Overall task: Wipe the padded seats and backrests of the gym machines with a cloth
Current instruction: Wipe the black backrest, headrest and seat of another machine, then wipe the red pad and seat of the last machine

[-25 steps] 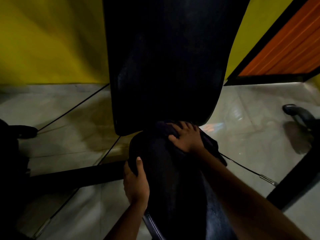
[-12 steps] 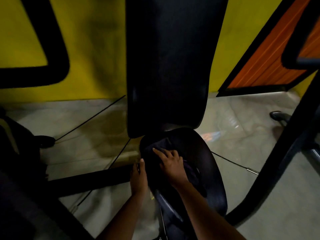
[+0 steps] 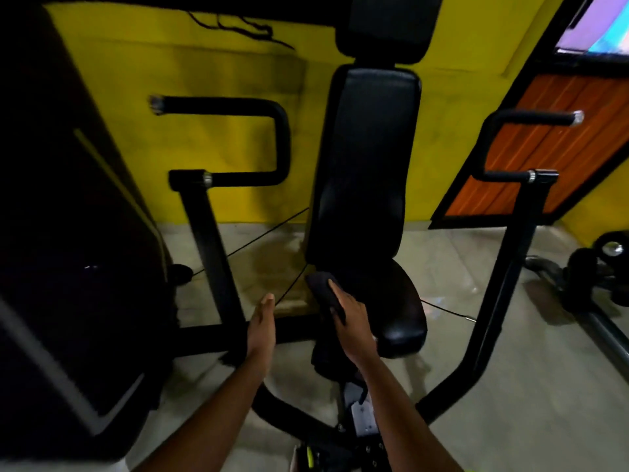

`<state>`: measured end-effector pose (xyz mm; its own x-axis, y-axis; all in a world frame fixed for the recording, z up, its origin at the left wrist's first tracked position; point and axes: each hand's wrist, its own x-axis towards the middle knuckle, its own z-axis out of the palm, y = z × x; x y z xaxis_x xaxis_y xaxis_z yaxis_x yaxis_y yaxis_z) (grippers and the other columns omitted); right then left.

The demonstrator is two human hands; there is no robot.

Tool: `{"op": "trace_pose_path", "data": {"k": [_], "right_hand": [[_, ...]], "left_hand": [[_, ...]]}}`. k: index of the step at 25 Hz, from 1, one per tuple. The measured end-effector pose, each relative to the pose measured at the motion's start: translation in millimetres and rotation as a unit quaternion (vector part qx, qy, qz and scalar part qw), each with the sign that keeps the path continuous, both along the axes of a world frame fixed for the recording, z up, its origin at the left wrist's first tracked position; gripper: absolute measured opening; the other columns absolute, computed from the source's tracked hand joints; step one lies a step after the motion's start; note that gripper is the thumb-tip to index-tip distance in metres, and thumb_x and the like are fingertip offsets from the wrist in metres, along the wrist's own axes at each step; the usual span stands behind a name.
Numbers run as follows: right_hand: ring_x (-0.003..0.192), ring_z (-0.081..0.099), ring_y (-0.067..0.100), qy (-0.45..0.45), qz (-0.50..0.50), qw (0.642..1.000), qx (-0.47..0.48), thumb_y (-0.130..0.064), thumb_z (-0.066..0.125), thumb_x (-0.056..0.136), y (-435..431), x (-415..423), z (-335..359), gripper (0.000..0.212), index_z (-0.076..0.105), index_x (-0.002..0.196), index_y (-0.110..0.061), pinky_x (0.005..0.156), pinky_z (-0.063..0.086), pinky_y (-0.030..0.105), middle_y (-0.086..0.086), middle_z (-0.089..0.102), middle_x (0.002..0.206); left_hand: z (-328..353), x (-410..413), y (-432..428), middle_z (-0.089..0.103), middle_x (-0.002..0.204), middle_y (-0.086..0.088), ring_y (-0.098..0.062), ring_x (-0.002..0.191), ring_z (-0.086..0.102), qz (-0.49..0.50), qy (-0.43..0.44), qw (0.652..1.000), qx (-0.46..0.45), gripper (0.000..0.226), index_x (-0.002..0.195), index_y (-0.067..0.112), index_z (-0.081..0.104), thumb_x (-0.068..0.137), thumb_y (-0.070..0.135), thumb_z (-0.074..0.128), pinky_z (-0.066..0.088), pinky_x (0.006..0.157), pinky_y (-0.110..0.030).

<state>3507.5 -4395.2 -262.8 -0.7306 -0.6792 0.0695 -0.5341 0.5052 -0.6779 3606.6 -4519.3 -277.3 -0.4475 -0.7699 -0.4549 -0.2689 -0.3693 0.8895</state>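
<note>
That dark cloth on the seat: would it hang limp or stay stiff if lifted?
Probably limp: the cloth bends over the seat under the right hand. Likely light, since one hand alone handles it. It may slide easily on the glossy padding.
</note>
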Motion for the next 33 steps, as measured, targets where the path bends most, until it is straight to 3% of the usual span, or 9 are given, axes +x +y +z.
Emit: {"op": "trace_pose_path", "data": {"k": [5,10,17,20,27,29,33], "right_hand": [[0.119,0.046,0.005,-0.034,0.057,0.989,-0.135,-0.004,0.051,0.091,-9.3,95.7,60.1,0.046,0.043,0.136,-0.009,0.094,0.025,-0.003,0.003,0.052,0.13],[0.129,0.043,0.014,-0.116,0.141,0.976,-0.12,-0.009,0.051,0.094,-19.4,197.5,81.0,0.048,0.038,0.14,-0.014,0.095,0.028,0.008,0.003,0.048,0.139],[0.125,0.041,0.007,-0.193,0.333,0.916,-0.111,-0.004,0.05,0.093,-10.9,349.2,64.7,0.046,0.042,0.137,-0.013,0.089,0.023,-0.007,-0.01,0.044,0.131],[0.128,0.042,0.008,-0.237,0.396,0.881,-0.107,-0.004,0.049,0.093,-15.0,424.0,65.3,0.046,0.043,0.137,-0.016,0.098,0.026,0.006,-0.008,0.047,0.135],[0.124,0.049,0.02,-0.248,0.573,0.778,-0.064,-0.014,0.048,0.096,-57.1,622.6,95.6,0.042,0.044,0.138,-0.017,0.1,0.04,0.028,0.002,0.054,0.134],[0.122,0.05,0.023,-0.249,0.595,0.762,-0.052,-0.012,0.047,0.096,-73.1,678.4,105.6,0.041,0.043,0.137,-0.015,0.096,0.04,0.027,0.006,0.054,0.133],[0.124,0.049,0.019,-0.257,0.623,0.735,-0.071,-0.01,0.05,0.094,-113.0,805.3,124.2,0.04,0.047,0.134,-0.017,0.104,0.038,0.033,0.003,0.056,0.131]], "left_hand": [[43.9,121.8,10.4,0.045,0.144,-0.007,-0.027,0.134,0.04,0.064,0.031,0.997,-0.027,0.048,0.138,0.015,0.046,0.096,0.039,0.044,0.027,0.11,-0.035],[62.4,234.3,14.6,0.035,0.151,0.001,-0.016,0.139,0.031,0.119,0.101,0.983,-0.093,0.049,0.143,0.023,0.037,0.098,0.041,0.034,0.022,0.113,-0.032],[76.2,403.6,80.1,0.04,0.144,0.007,-0.008,0.132,0.036,0.287,0.117,0.94,-0.143,0.041,0.139,0.022,0.04,0.1,0.034,0.031,0.023,0.106,-0.022],[83.8,481.5,109.8,0.036,0.143,0.009,-0.009,0.136,0.031,0.342,0.069,0.922,-0.167,0.045,0.142,0.021,0.036,0.101,0.036,0.029,0.02,0.106,-0.024],[108.4,675.1,141.0,0.032,0.152,0.004,-0.012,0.139,0.03,0.537,0.049,0.817,-0.203,0.048,0.145,0.022,0.031,0.099,0.037,0.032,0.018,0.114,-0.032],[115.9,729.9,138.1,0.033,0.15,0.005,-0.013,0.139,0.03,0.573,0.051,0.791,-0.21,0.048,0.146,0.021,0.032,0.1,0.035,0.034,0.019,0.115,-0.034],[130.8,857.0,112.5,0.033,0.151,-0.001,-0.017,0.14,0.03,0.608,0.039,0.756,-0.239,0.048,0.146,0.015,0.033,0.101,0.031,0.035,0.02,0.117,-0.037]]}}
